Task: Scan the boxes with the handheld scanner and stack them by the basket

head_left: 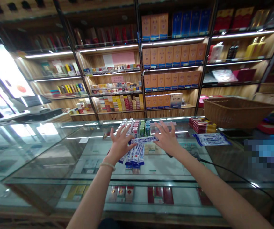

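Observation:
A slim blue-and-white wrapped packet (144, 140) with printed characters is stretched level between my hands. My left hand (119, 144) pinches its left end between thumb and fingers, the other fingers spread. At the right end, my right hand (167, 141) grips it the same way. Several similar blue-and-white packets (137, 155) lie fanned out on the glass counter (98, 173) just below. Behind the held packet stand rows of small containers with white, pink, green and blue colouring (141, 128), partly hidden by my hands.
To the right are more blue-and-white packets (212, 139), a stack of red and yellow packs (202, 125) and a brown wicker basket (237, 111). A black cable (232, 174) runs over the counter's right side. Shelves with orange boxes (172, 81) line the back wall.

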Demonstrator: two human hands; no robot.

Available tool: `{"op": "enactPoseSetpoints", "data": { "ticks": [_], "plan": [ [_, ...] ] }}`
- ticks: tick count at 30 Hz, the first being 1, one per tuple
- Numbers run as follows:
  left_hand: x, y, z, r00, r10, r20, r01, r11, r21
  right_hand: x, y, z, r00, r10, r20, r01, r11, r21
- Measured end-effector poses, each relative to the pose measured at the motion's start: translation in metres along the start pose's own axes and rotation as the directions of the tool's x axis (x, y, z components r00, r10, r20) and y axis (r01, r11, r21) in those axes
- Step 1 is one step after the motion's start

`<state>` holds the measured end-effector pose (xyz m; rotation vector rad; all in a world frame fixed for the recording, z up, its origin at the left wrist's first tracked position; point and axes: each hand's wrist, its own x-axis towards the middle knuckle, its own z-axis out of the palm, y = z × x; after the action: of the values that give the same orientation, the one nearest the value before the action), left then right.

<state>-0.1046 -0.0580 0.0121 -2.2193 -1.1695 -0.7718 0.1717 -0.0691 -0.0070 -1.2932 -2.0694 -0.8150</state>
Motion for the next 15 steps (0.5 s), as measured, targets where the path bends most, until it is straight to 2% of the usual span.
{"op": "enactPoseSetpoints", "data": {
  "ticks": [7, 15],
  "plan": [
    [0.031, 0.02, 0.007, 1.0, 0.026, -0.014, -0.026, 1.0, -0.012, -0.002, 0.033, -0.01, 0.999, 0.052, -0.006, -0.052, 0.999, 0.008],
    [0.064, 0.046, 0.029, 0.996, 0.051, -0.075, -0.054, 0.997, -0.046, -0.011, 0.075, -0.011, 0.994, 0.095, -0.044, -0.097, 0.995, -0.035]
  ]
}}
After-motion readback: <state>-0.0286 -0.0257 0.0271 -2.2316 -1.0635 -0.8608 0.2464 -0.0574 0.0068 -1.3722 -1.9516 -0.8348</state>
